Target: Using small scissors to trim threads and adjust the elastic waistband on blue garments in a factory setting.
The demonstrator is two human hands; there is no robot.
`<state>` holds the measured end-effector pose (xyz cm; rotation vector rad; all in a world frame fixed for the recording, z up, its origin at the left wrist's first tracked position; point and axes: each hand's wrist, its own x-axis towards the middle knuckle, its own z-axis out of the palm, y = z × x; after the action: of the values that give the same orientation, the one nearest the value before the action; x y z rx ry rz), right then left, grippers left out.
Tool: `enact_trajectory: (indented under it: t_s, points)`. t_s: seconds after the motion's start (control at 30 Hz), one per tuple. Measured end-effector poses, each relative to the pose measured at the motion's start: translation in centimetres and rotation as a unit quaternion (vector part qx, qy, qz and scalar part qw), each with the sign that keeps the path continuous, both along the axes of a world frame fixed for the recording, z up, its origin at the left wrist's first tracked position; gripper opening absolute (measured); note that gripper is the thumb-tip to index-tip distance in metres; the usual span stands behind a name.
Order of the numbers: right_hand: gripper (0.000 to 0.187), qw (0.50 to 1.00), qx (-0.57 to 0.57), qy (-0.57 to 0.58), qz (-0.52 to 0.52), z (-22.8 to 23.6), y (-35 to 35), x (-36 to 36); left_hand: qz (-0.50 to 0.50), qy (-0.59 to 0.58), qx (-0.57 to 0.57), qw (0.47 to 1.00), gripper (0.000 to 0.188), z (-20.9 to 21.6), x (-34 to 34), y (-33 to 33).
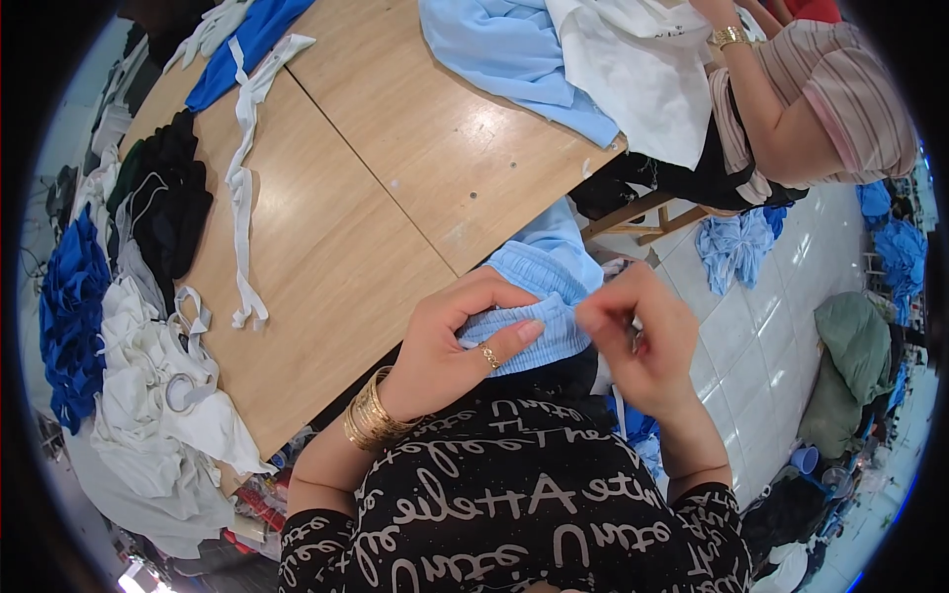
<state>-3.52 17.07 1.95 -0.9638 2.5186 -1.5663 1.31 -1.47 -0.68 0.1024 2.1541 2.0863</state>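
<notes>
Wooden worktable (376, 168), edge strewn with white strips (242, 178). Light-blue elastic waistband (529, 296) at table's near corner: left hand (460, 341) clamps it flat, steadying fabric; right hand (643, 341) pinches its gathered edge, fingertips closed.

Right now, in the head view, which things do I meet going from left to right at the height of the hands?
Blue fabric pile → white garment pile → wooden table → left hand → light blue elastic waistband → right hand → green cloth bundle.
</notes>
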Motion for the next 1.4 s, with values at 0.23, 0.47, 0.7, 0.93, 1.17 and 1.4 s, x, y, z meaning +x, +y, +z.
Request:
enact_trajectory:
  t_s: [0.23,0.47,0.7,0.93,1.17,1.4]
  points:
    - [0.008,0.997,0.064,0.013,0.042,0.1,0.6,-1.1,0.003,-0.006,-0.021,1.0,0.015,-0.3,-0.2,0.0]
    - [0.01,0.971,-0.022,-0.166,0.17,1.0,-0.8,-1.7,-0.017,0.001,-0.008,1.0,0.014,-0.4,-0.5,-0.1]
    - [0.013,0.96,-0.046,-0.273,-0.049,-2.6,4.8,-7.5,0.0,-0.033,-0.015,0.999,0.015,-0.6,-1.0,-2.0]
    - [0.024,0.999,0.043,0.018,0.021,-0.9,0.0,-3.3,-0.011,-0.052,0.014,0.998,0.016,-0.2,-0.4,-2.0]
    - [0.02,0.996,-0.011,-0.067,0.055,-0.7,-0.9,-2.1,-0.021,-0.042,0.008,0.999,0.015,0.2,-0.5,-1.5]
    - [0.008,0.996,0.032,-0.022,0.085,0.0,-0.1,-3.1,-0.033,-0.044,0.01,0.998,0.015,0.0,-0.4,-1.8]
